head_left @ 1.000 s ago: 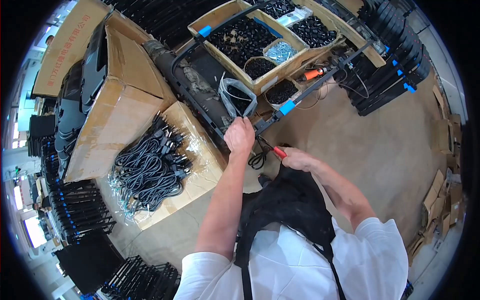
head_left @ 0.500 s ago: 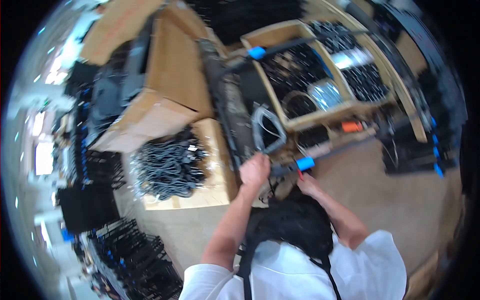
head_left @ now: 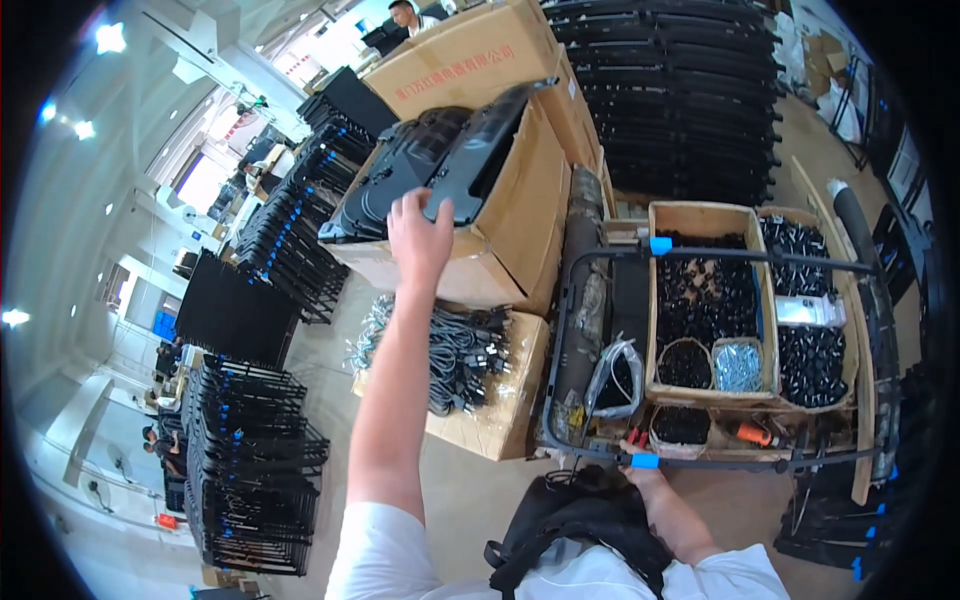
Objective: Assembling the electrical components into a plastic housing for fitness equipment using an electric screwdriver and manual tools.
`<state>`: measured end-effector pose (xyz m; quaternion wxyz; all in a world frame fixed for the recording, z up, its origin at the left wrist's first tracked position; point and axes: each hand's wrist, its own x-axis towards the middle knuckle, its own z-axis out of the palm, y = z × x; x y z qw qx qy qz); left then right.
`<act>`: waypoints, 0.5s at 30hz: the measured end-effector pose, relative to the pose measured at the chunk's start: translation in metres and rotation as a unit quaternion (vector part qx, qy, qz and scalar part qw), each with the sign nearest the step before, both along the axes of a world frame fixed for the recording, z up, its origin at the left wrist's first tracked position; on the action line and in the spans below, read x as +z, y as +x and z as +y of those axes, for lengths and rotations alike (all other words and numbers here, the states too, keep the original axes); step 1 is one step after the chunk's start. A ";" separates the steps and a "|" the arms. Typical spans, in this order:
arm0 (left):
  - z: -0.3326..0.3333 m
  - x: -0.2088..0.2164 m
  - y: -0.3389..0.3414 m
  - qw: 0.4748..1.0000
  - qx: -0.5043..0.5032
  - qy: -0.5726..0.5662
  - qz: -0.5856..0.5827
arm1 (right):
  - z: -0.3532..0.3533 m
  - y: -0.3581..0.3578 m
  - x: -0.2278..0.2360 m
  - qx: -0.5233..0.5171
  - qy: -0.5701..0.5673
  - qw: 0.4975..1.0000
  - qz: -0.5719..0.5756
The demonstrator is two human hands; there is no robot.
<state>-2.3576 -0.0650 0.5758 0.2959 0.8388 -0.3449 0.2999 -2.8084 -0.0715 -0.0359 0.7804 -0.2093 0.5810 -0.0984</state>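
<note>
My left hand (head_left: 418, 238) is stretched out to the upper left, fingers apart, at the near edge of the dark grey moulded plastic covers (head_left: 430, 150). They stand in an open cardboard box (head_left: 525, 215); whether my fingertips touch them I cannot tell. My right hand (head_left: 645, 474) is low by the near bar of a black tubular frame (head_left: 590, 450), beside a blue sleeve (head_left: 645, 461) on that bar. Its fingers are closed round a small red-handled tool (head_left: 636, 438), partly hidden by the bar. The frame lies over the workbench.
Grey coiled cables (head_left: 455, 350) lie on a carton below the box. A wooden tray (head_left: 651, 300) holds black parts and a basket of screws (head_left: 738, 366). An orange-bodied tool (head_left: 753, 433) lies nearby. Stacked black frames (head_left: 665, 100) stand behind; a person (head_left: 405, 17) is far back.
My left hand has left the frame's near bar and reached up to the plastic covers. The right hand stays by the blue sleeve. The view has swung, showing more of the room.
</note>
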 end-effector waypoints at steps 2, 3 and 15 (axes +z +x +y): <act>0.012 0.025 0.051 0.992 0.081 0.092 0.025 | 0.015 0.020 0.047 0.012 0.124 0.988 -0.095; -0.016 0.029 0.067 0.984 0.088 0.133 0.080 | 0.008 -0.012 0.035 0.074 0.050 0.991 -0.095; -0.064 0.040 0.135 0.943 0.079 0.256 0.198 | 0.007 -0.190 0.174 0.068 -0.084 0.990 0.095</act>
